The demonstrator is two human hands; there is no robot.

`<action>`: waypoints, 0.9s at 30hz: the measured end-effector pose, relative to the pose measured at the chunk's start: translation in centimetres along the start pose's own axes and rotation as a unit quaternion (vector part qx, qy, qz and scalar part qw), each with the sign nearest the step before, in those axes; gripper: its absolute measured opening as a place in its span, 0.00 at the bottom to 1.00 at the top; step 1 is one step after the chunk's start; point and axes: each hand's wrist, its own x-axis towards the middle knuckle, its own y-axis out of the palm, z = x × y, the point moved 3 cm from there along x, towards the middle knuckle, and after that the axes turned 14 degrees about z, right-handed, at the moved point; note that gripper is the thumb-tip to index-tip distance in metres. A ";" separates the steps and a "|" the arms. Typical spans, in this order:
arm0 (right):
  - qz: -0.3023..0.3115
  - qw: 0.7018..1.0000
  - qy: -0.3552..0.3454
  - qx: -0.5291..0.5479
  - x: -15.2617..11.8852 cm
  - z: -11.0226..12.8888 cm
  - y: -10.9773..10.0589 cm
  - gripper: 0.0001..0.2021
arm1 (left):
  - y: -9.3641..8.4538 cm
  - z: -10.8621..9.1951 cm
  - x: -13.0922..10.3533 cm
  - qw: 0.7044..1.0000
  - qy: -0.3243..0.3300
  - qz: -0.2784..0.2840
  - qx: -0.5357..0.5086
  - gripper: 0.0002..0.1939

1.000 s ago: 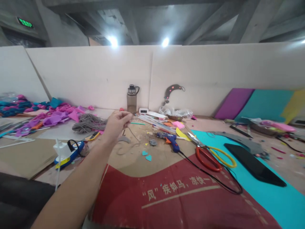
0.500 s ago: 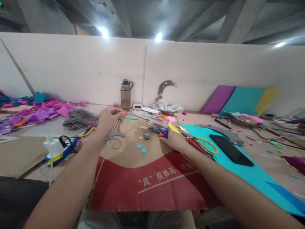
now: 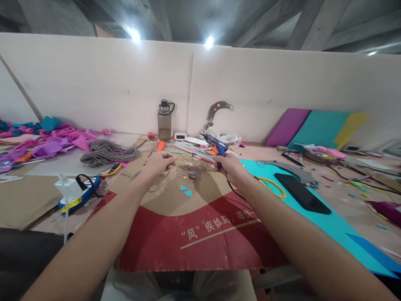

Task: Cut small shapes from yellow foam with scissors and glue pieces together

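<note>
My right hand (image 3: pixel 230 165) is wrapped round the handle of a blue hot glue gun (image 3: pixel 221 147), held up off the cardboard with its nozzle pointing up and to the left. My left hand (image 3: pixel 161 164) hovers over the cardboard's left part, fingertips pinched together; anything between them is too small to make out. Between the hands lie a small grey coil (image 3: pixel 193 175) and two teal hearts (image 3: pixel 185 191). An orange piece (image 3: pixel 161 145) lies just beyond my left hand. Under everything is a red-and-brown cardboard sheet (image 3: pixel 219 246).
Scissors with yellow handles (image 3: pixel 275 188) and a black phone (image 3: pixel 302 193) lie on turquoise foam (image 3: pixel 341 234) at right. A bottle (image 3: pixel 164 121) stands at the back. Grey cord (image 3: pixel 106 152) and a blue power strip (image 3: pixel 83 194) are at left. A decorated grey crescent (image 3: pixel 217 109) is against the wall.
My right hand has lifted the glue gun off the cardboard and tilted its nozzle upward. My left hand has moved from the orange piece nearer to me and slightly right.
</note>
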 end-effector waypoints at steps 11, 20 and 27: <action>0.111 0.979 -0.080 0.149 -3.0 0.3 2.0 0.17 | 1.3 -0.3 -0.8 0.998 0.009 -0.057 -0.004 0.13; 0.184 0.963 -0.118 0.161 -4.2 1.1 3.1 0.15 | 1.3 -1.2 -1.3 0.996 0.037 -0.074 -0.011 0.14; 0.202 0.968 -0.115 0.090 -4.5 0.9 3.4 0.12 | 1.0 -0.7 -0.9 0.996 0.040 -0.073 -0.021 0.12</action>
